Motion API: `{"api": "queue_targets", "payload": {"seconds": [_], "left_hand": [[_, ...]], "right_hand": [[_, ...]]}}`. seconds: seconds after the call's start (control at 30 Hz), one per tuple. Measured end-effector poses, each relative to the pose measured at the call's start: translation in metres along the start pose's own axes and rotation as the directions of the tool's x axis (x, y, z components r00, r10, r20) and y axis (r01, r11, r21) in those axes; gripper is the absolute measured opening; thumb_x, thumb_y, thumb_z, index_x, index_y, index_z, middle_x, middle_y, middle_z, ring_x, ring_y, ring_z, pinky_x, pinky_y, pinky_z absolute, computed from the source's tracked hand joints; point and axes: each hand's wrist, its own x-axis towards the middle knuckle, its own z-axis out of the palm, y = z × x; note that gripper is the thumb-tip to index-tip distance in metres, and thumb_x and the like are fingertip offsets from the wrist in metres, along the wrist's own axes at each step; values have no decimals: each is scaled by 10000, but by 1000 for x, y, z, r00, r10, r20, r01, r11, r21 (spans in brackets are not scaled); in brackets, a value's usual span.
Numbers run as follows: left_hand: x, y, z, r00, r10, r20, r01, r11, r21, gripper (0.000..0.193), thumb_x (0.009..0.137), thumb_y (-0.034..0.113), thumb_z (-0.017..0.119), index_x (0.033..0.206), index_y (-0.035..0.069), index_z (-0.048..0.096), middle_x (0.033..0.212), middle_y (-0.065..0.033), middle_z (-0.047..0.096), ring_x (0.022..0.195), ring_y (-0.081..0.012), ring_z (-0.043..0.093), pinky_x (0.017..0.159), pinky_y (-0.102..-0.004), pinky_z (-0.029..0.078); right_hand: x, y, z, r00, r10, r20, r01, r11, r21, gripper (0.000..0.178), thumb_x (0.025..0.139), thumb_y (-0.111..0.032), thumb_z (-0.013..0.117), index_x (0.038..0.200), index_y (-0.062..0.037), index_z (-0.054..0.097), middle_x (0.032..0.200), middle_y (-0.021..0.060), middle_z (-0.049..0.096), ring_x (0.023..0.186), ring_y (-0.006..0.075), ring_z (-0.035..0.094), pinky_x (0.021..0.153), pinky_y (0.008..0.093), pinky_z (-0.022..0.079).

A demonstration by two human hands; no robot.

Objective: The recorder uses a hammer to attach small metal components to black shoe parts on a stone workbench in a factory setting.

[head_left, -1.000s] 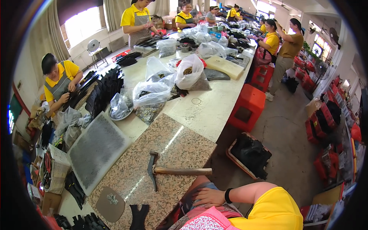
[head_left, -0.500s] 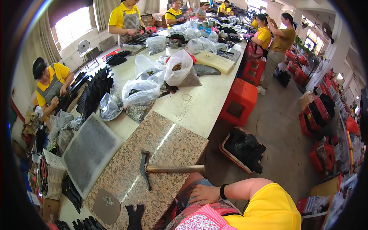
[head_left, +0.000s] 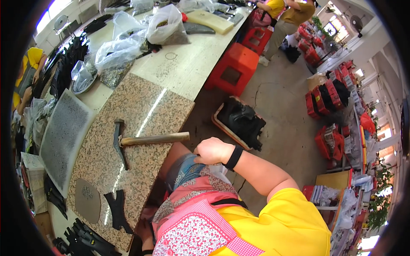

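Note:
My right hand (head_left: 215, 151), with a black band at its wrist, is closed above my lap by the denim shorts (head_left: 186, 170). What its curled fingers hold, if anything, is hidden. My left hand (head_left: 145, 230) shows only in part, low beside the table edge; its fingers cannot be made out. A hammer (head_left: 156, 138) with a wooden handle and a long curved metal head lies on the speckled stone slab (head_left: 141, 102), untouched. Nearer me on the slab are a black cut piece (head_left: 118, 211) and a brown rounded pad (head_left: 88, 200) bearing small metal bits.
A grey-topped translucent board (head_left: 66, 141) lies left of the slab, with black pieces (head_left: 87, 239) near the table's front. Plastic bags (head_left: 119, 53) stand farther back. On the floor to the right are a red stool (head_left: 235, 68) and a crate of black pieces (head_left: 239, 121).
My right hand has lifted from lying flat on my lap and closed. The view has swung right, so the table sits farther left. The hammer remains on the slab.

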Motion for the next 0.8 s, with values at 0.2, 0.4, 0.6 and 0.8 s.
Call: {"api": "queue_targets", "payload": {"seconds": [0.2, 0.4, 0.6, 0.8], "left_hand": [[-39, 38, -24, 978, 136, 156, -94, 963, -251, 329, 903, 218, 536, 1100, -27, 632, 995, -281, 641, 941, -438, 625, 810, -481, 487], [-68, 184, -120, 968, 246, 44, -218, 918, -330, 287, 869, 140, 592, 1121, 8, 632, 1064, -219, 654, 990, -425, 614, 847, -453, 494], [-25, 361, -197, 723, 665, -186, -650, 565, -507, 65, 800, -22, 656, 860, 3, 657, 896, -131, 680, 849, -299, 657, 748, -355, 512], [-3, 440, -178, 483, 769, -418, -870, 369, -328, 159, 745, 106, 740, 837, 66, 616, 948, -92, 656, 961, -307, 606, 856, -404, 451]], "right_hand": [[-13, 41, -18, 883, 144, -446, 85, 887, 454, 389, 850, -352, 628, 1105, -68, 701, 990, 146, 714, 909, 286, 686, 808, 377, 536], [-34, 22, -57, 690, 535, -488, 573, 9, 820, 381, 1018, -311, 491, 1225, -18, 620, 903, 98, 703, 776, 174, 680, 732, 278, 518], [-23, 5, -63, 687, 555, -470, 659, -201, 725, 409, 1034, -324, 428, 1211, -4, 611, 879, 99, 699, 778, 185, 665, 739, 300, 513], [-7, -48, -75, 389, 442, -808, 759, 344, 553, 264, 995, -175, 553, 1127, 24, 667, 852, 41, 668, 751, 78, 574, 697, 238, 476]]}}
